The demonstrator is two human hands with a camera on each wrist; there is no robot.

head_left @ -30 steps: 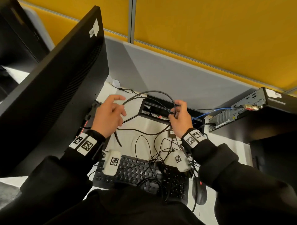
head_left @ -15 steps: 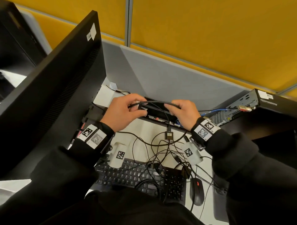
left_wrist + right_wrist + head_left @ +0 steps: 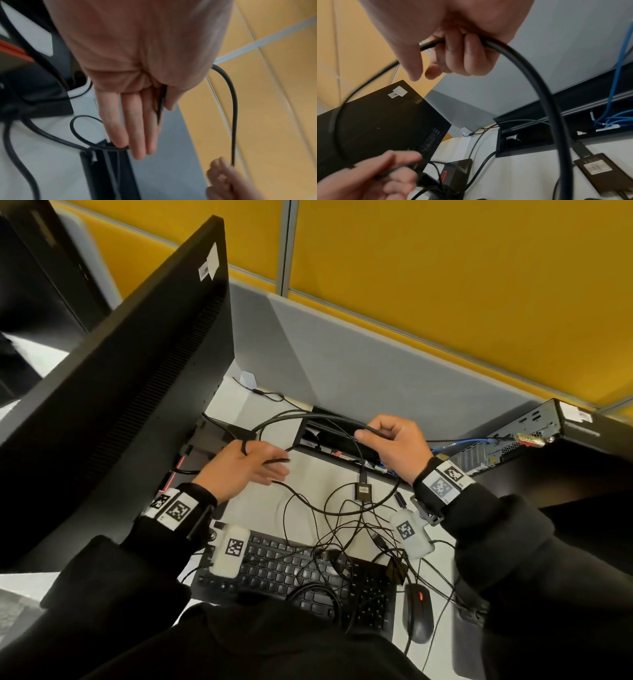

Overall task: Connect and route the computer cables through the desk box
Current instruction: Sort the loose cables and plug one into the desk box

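A thick black cable (image 3: 308,416) arcs between my two hands above the open black desk box (image 3: 337,451) at the back of the white desk. My right hand (image 3: 394,446) grips it in a fist over the box's right half, seen close in the right wrist view (image 3: 457,54). My left hand (image 3: 246,470) is lower left, near the monitor's foot. Its fingers (image 3: 137,128) are straight, and the thumb pinches the cable (image 3: 234,108) against the index finger. From my right hand the cable (image 3: 544,94) drops towards a small black adapter (image 3: 362,491).
A big black monitor (image 3: 137,371) stands close on the left. A small computer (image 3: 527,433) with a blue network cable (image 3: 459,441) is at the right. Several thin cables tangle over the keyboard (image 3: 291,570), beside a mouse (image 3: 418,614). A grey partition (image 3: 359,364) backs the desk.
My hands have moved apart. The left hand has drawn back towards the monitor's foot and straightened its fingers, so the cable loop is wider. The right hand stays over the box.
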